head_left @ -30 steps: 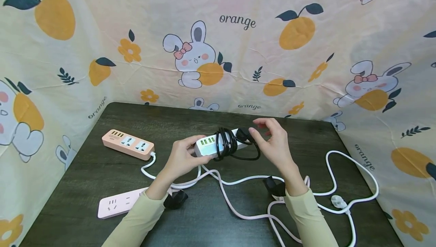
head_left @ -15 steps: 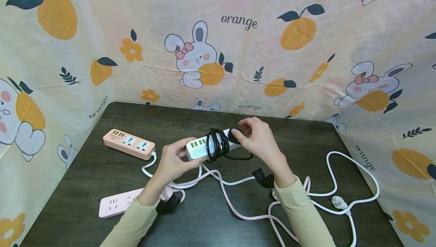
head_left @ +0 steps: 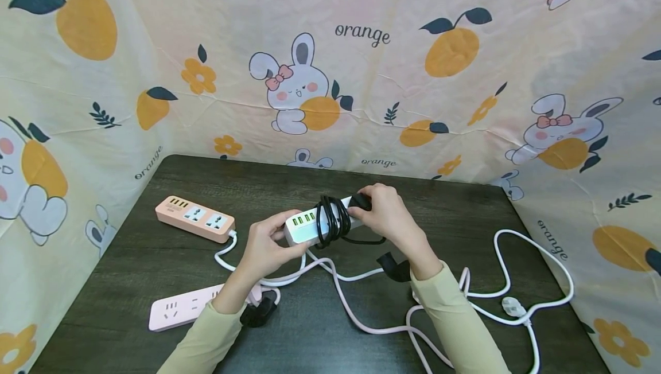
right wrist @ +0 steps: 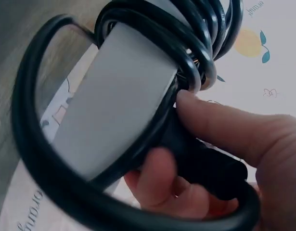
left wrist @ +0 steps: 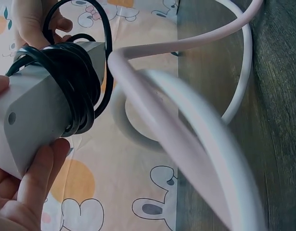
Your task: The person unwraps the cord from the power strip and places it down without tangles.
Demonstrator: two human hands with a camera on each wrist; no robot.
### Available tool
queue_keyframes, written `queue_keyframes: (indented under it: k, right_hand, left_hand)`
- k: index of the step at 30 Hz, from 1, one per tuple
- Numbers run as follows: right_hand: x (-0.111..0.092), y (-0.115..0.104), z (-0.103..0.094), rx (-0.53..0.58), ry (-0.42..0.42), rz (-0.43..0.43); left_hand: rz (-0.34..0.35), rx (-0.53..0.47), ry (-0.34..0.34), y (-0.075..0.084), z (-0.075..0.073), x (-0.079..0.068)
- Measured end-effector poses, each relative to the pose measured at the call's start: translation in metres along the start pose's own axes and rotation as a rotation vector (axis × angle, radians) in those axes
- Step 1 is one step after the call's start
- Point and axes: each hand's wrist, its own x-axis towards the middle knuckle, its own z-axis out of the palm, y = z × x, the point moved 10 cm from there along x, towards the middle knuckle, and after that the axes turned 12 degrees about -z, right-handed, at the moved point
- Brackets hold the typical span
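My left hand [head_left: 268, 244] grips the left end of a white power strip [head_left: 300, 223], thumb below and fingers above, near the green-marked USB ports. A black cord [head_left: 331, 222] is wound several times round the strip's middle, and a loose loop hangs at its right. At the right end my right hand [head_left: 384, 210] pinches the cord's black plug [head_left: 360, 201] between thumb and fingers. In the right wrist view the black plug [right wrist: 200, 161] lies along the strip's edge. The left wrist view shows the bare underside of the power strip [left wrist: 37, 115].
An orange power strip [head_left: 193, 217] lies at the back left of the dark table [head_left: 304, 339]. In front of it is a pink power strip [head_left: 178, 308]. White and pink cords [head_left: 356, 319] wind across the middle and right, with a white plug [head_left: 513, 306]. A printed curtain [head_left: 361, 76] surrounds the table.
Both hands and the white strip have shifted slightly left. The right hand, earlier with fingers raised and spread by the plug, now pinches it.
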Motion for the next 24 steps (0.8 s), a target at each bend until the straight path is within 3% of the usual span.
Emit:
queue_keyframes:
  k: [5,12,17,21,24]
  right_hand:
    - [-0.002,0.005,0.001,0.066,0.002,0.009]
    - [-0.006,0.008,-0.002,0.097,0.087,-0.032]
    - [-0.009,0.011,-0.005,0.132,0.130,-0.045]
    - [-0.010,0.014,-0.003,0.179,0.106,0.016]
    - [-0.011,0.013,-0.005,0.118,0.099,0.071]
  left_hand:
    - [0.015,0.020,-0.005,0.005,0.003,0.000]
    - [0.068,0.064,-0.011,0.043,0.003,-0.002]
    - [0.082,0.091,0.001,0.052,0.003,-0.002]
    - [0.077,0.098,0.017,0.052,0.003,-0.003]
    - [0.084,0.107,0.039,0.050,0.004,-0.004]
